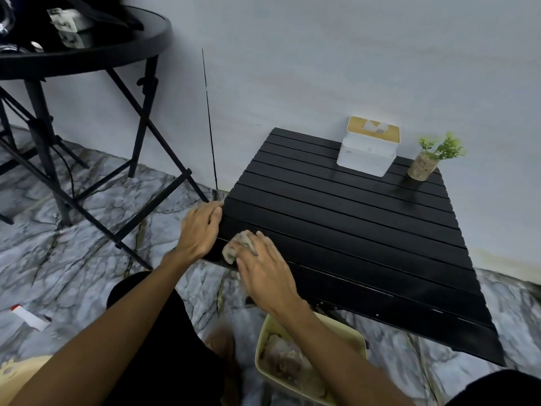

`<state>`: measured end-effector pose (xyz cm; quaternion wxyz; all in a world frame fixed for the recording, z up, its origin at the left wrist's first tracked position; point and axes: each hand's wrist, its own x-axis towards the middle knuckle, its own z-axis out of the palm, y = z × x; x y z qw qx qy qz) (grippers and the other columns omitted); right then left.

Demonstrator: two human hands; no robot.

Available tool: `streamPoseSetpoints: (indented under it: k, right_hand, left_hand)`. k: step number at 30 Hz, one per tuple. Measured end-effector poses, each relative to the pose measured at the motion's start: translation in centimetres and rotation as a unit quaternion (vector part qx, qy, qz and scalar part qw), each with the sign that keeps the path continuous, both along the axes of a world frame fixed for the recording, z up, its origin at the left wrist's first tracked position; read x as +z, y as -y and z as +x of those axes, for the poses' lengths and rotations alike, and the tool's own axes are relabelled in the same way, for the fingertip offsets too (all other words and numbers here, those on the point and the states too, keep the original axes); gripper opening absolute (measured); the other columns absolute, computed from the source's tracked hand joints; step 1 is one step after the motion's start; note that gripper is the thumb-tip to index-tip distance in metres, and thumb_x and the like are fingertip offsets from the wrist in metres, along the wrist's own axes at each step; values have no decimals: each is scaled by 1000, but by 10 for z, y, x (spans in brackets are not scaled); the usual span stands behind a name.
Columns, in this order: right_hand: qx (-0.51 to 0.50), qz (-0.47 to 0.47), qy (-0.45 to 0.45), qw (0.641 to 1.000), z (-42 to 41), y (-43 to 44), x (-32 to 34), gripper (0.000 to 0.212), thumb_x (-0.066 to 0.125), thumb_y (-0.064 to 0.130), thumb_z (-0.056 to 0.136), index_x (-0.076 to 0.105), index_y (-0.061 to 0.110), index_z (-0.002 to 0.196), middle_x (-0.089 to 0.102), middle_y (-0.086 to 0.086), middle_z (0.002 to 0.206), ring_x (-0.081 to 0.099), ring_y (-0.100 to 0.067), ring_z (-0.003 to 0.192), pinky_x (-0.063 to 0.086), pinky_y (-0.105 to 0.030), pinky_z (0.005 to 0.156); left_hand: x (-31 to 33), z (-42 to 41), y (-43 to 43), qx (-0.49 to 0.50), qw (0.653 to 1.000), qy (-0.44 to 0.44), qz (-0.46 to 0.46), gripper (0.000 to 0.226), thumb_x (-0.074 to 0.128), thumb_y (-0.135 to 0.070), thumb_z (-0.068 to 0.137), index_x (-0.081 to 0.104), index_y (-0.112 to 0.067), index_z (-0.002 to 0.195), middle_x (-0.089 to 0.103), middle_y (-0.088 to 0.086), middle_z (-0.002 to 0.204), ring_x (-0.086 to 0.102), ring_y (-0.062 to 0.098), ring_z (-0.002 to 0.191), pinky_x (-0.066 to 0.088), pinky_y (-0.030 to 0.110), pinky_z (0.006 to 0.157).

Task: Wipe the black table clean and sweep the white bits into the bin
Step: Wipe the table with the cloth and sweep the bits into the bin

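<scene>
- Bench [351, 230]: low, black, slatted top, set against a pale wall [322, 54]. The surface is dark and bare across its middle and right parts.
- Left hand [202, 227]: placed at the left edge of the bench, near the front-left corner. The fingers are fairly straight and close together, with the tips at the edge of the top. It holds nothing.
- Right hand [263, 268]: positioned on the front-left corner of the bench, clamped on a crumpled wad [235, 249]. The fingers bend over the wad and the thumb sits against its near side. The wad is pale grey-beige and lies in contact with the bench top.
- Bin [261, 341]: cream-coloured, open-topped, standing on the floor below the front edge of the bench, beneath the right forearm. It contains crumpled pale material.
- Tissue box [366, 150]: white body with a wooden lid, at the back of the bench near the wall.
- Small plant [427, 159]: green sprigs in a clear pot, just beside the tissue box, at the back-right corner.
- Floor [102, 200]: grey marble pattern.
- Round black table [117, 45]: stands to the left on crossed legs, well apart from the bench, carrying blurred items.
</scene>
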<state>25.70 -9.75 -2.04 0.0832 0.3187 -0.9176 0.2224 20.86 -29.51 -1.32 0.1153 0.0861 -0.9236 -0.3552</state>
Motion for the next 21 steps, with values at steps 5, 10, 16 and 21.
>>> streamPoseSetpoints:
  k: [5,10,16,21]
  right_hand:
    - [-154,8,44,987,4,-51,-1,44,37,31,107,44,25,150,35,-10,160,24,-32,153,8,-44,129]
    - [-256,3,61,965,11,-92,0,45,38,31,107,44,22,151,31,-11,162,21,-35,153,8,-46,129]
    - [-355,-15,59,933,17,-162,0,39,44,24,106,52,17,143,20,-15,166,17,-42,153,15,-55,126]
    - [-410,30,35,911,20,-225,-4,36,48,20,104,58,9,137,23,-12,166,20,-47,151,20,-61,122]
  left_hand:
    - [0,5,-36,-64,983,-23,-173,47,28,-42,104,46,-24,143,39,-2,154,21,21,148,10,42,121]
    - [5,12,-71,-117,969,-10,-219,56,22,-47,99,40,-24,147,35,-3,157,17,19,149,3,41,123]
    - [5,18,-102,-161,961,-10,-225,60,22,-49,96,39,-23,147,34,-3,157,18,20,149,6,42,123]
    - [3,20,-121,-175,959,-3,-221,62,23,-50,94,39,-23,147,33,-2,157,19,21,149,8,42,123]
